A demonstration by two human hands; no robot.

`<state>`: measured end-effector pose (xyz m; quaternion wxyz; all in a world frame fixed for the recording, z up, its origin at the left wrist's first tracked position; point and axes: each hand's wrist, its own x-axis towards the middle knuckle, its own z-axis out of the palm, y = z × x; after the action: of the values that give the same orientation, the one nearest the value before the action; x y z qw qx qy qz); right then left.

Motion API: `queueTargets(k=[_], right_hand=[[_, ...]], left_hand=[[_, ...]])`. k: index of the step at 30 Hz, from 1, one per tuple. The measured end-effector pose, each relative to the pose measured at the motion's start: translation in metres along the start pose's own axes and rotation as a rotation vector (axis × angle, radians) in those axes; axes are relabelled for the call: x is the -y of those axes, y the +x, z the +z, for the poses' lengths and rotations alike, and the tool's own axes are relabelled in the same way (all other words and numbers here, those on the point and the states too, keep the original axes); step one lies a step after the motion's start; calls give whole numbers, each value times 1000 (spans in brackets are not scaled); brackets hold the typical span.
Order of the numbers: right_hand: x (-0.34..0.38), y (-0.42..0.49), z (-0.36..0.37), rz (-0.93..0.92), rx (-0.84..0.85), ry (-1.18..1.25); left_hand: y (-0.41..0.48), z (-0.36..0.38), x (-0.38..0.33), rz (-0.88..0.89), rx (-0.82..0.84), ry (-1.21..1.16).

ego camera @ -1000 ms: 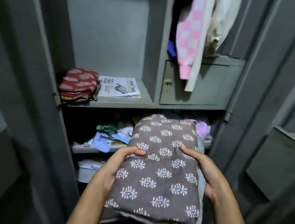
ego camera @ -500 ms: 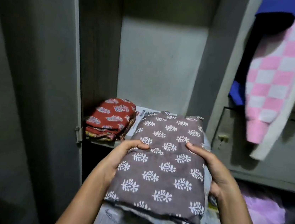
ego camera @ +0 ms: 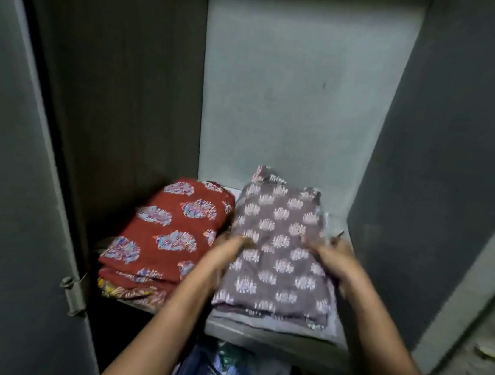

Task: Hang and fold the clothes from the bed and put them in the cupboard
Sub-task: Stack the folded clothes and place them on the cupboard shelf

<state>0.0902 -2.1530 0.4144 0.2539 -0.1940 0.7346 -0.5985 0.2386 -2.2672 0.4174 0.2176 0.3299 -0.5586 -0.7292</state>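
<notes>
The folded brown garment with white leaf print (ego camera: pixel 278 253) lies at the centre of the frame on the cupboard shelf (ego camera: pixel 271 336), touching the folded red floral garment (ego camera: pixel 168 233) to its left. The left hand (ego camera: pixel 222 256) grips its left edge, thumb on top. The right hand (ego camera: pixel 336 263) is at its right edge, too blurred to tell whether its fingers clasp or lie loose. So 2 folded pieces are shelved; this 1 seems almost placed, with only letting go left. The bed is out of view, so what remains there cannot be judged.
</notes>
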Motion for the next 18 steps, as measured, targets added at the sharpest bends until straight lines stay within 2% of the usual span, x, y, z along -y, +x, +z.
queueTargets(k=[5, 13, 15, 18], right_hand=[[-30, 17, -6, 39, -34, -2], [-45, 10, -12, 17, -127, -120], [-44, 3, -11, -14, -121, -226], [-29, -11, -15, -183, -162, -559]], left_hand=[[33, -6, 23, -107, 5, -43], [34, -5, 28, -64, 26, 17], [34, -3, 31, 60, -13, 206], [26, -5, 28, 370, -197, 847]])
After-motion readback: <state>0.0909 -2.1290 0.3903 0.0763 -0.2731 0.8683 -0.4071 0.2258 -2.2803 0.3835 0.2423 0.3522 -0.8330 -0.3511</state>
